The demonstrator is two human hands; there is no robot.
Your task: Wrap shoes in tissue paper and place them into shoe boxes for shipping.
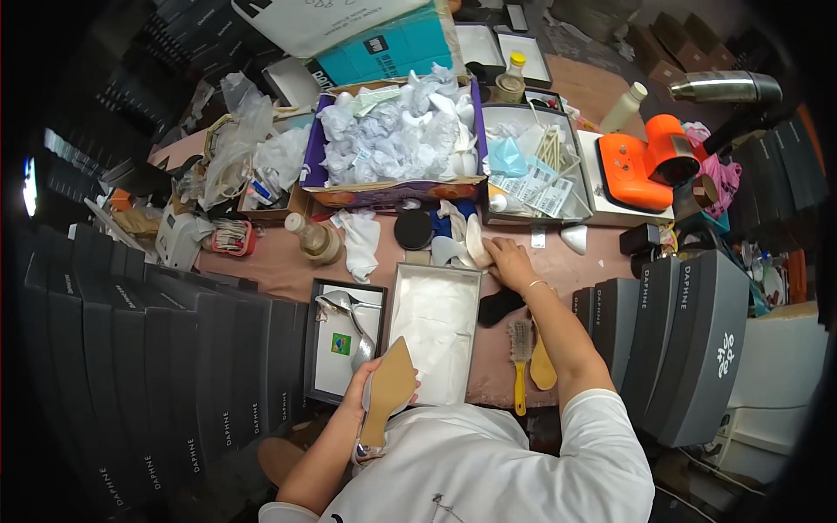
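Note:
My left hand (pixel 368 392) holds a silver high-heeled shoe (pixel 388 392) sole-up, its tan sole facing me, just below an open white shoe box (pixel 433 329) lined with tissue paper. A second silver high-heeled shoe (pixel 349 312) lies on the box lid (pixel 342 353) to the left. My right hand (pixel 510 261) reaches across the table and touches a pale insole or pad (pixel 477 240) beside crumpled paper near the box's far corner.
A purple carton of crumpled white paper (pixel 392 139) and a grey bin of small supplies (pixel 534 166) stand behind. A yellow-handled brush (pixel 520 353), a tan insole (pixel 542 366), a round black tin (pixel 412 229), a bottle (pixel 316 238) and an orange device (pixel 647 161) lie around. Stacked dark shoe boxes (pixel 174 349) line both sides.

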